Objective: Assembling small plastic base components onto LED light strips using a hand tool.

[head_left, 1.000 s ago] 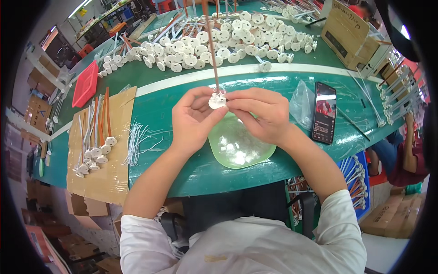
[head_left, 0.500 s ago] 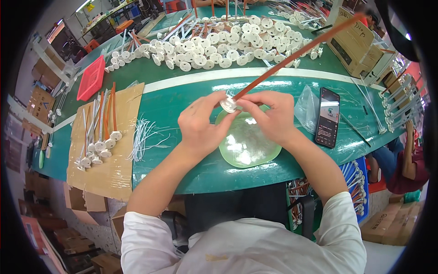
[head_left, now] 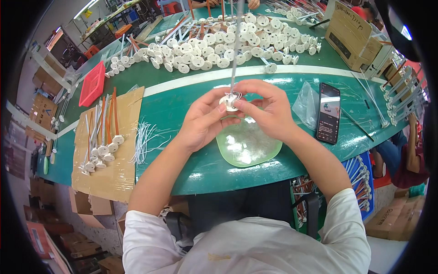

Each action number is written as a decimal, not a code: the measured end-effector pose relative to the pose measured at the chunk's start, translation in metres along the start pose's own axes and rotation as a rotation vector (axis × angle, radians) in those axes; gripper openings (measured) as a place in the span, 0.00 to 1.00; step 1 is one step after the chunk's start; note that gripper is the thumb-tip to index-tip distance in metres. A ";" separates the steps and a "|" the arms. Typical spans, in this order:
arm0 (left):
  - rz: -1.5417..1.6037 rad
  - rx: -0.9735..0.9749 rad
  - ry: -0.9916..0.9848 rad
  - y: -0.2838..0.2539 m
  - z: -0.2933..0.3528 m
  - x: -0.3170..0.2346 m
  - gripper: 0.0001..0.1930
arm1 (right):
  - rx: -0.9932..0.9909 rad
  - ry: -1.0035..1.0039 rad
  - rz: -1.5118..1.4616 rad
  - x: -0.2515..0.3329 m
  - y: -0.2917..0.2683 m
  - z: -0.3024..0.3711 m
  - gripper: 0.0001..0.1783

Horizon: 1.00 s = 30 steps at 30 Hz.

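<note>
My left hand (head_left: 200, 121) and my right hand (head_left: 268, 112) meet over the table, fingers pinching a white round plastic base (head_left: 229, 103) from both sides. A long thin strip (head_left: 235, 57) stands up from that base, its pale edge toward me. Loose white ends, like thin wire or cord, curl around the strip's foot. Just below my hands sits a shallow light-green bowl (head_left: 248, 155); its contents are hard to make out. To the left, a bunch of thin white strands (head_left: 147, 142) lies beside a cardboard sheet (head_left: 107, 180), which carries several similar based strips (head_left: 101, 150).
A large heap of white-based strips (head_left: 214, 50) covers the table's far side. Right of my hands lie a clear plastic bag (head_left: 305, 107) and a lit phone (head_left: 328, 114). A red basket (head_left: 92, 84) stands far left, a cardboard box (head_left: 349, 36) far right. Other people sit nearby.
The strip in my hands has swung from leaning right to nearly upright, and turned from its orange face to a pale edge. Both hands stay over the bowl, still gripping the base.
</note>
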<state>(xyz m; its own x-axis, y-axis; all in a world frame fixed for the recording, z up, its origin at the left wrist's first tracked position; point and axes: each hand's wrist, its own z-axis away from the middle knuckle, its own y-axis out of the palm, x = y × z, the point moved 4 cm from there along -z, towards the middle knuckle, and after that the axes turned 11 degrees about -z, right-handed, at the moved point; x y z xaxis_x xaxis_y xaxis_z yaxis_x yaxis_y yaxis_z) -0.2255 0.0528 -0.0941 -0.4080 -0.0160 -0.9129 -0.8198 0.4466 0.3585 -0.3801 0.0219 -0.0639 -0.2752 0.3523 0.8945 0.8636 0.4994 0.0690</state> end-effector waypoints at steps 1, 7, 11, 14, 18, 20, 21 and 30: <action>-0.001 0.001 -0.005 0.000 -0.001 0.001 0.19 | 0.023 -0.013 0.011 -0.004 -0.004 0.000 0.12; 0.045 0.043 -0.011 -0.001 0.001 -0.001 0.20 | -0.057 -0.101 -0.071 -0.003 -0.008 0.000 0.12; 0.183 0.123 0.020 0.004 0.002 -0.004 0.23 | 0.038 -0.732 0.503 0.029 -0.002 0.011 0.15; 0.169 0.100 0.006 0.013 0.001 -0.001 0.25 | 0.007 -0.729 0.441 0.024 0.004 0.011 0.19; 0.116 0.134 0.016 0.007 0.002 0.003 0.25 | -0.013 -0.692 0.450 0.023 0.005 0.010 0.18; 0.102 0.138 0.013 0.008 0.001 0.003 0.25 | -0.015 -0.550 0.367 0.019 0.005 0.008 0.17; 0.086 0.143 0.014 0.008 0.001 0.002 0.25 | -0.017 -0.550 0.365 0.018 0.006 0.009 0.17; 0.097 0.094 -0.004 0.010 0.003 0.003 0.26 | 0.011 -0.483 0.254 0.015 0.002 0.009 0.14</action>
<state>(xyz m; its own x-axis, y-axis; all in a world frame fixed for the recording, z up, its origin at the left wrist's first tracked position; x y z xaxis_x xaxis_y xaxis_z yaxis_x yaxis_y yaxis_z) -0.2340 0.0599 -0.0935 -0.4815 0.0349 -0.8757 -0.7351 0.5279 0.4253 -0.3859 0.0349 -0.0545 -0.2232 0.7851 0.5777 0.9244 0.3585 -0.1302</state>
